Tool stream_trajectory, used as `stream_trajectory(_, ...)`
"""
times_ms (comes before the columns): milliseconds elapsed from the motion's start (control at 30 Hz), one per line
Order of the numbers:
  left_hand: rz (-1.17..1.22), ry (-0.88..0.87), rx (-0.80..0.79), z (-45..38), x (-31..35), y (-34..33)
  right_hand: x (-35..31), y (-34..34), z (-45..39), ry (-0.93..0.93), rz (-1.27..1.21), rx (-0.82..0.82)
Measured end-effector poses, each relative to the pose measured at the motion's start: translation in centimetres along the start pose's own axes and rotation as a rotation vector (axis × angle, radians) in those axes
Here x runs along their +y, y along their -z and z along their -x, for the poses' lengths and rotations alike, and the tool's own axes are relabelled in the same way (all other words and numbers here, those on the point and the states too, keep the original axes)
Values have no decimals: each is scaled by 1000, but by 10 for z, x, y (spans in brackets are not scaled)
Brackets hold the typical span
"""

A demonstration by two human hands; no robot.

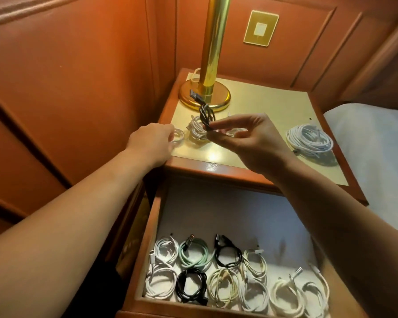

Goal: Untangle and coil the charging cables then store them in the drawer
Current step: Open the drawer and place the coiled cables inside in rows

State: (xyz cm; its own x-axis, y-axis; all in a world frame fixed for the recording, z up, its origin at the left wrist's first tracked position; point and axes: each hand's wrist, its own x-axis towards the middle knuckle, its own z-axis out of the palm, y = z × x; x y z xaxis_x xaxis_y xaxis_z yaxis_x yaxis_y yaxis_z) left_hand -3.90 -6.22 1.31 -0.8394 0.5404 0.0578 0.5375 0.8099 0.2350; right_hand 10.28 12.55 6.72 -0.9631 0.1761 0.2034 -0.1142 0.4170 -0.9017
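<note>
My right hand [244, 138] pinches a small coiled dark grey cable [206, 117] above the nightstand top [262, 104], its plug sticking up toward the lamp. My left hand [152, 141] reaches over the left front corner, its fingers on a small white cable [178, 136]. A white coiled cable [197, 129] lies just behind the held one. A larger pale coil [310, 140] sits at the right of the top. Below, the open drawer [228, 214] holds several coiled cables in two rows, among them white [161, 283], mint green [193, 254] and black [228, 254].
A brass lamp [213, 65] stands at the back left of the nightstand. Reddish wood panelling surrounds it, with a brass wall plate [260, 28] behind. A white bed edge [377, 145] lies to the right. The back part of the drawer floor shows bare.
</note>
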Motion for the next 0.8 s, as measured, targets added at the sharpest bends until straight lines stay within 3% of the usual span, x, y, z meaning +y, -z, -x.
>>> stream_trajectory(267,-76,-39,108,18,17,26,10,63,78,-34,237,-6)
stream_trajectory(467,116,-353,253,59,72,42,24,93,121,-122,375,-40)
stream_trajectory(600,163,-552,141,81,127,29,31,110,142,-248,536,-145)
stream_trajectory(800,54,-648,-144,93,182,-24,48,128,152,-523,847,-336)
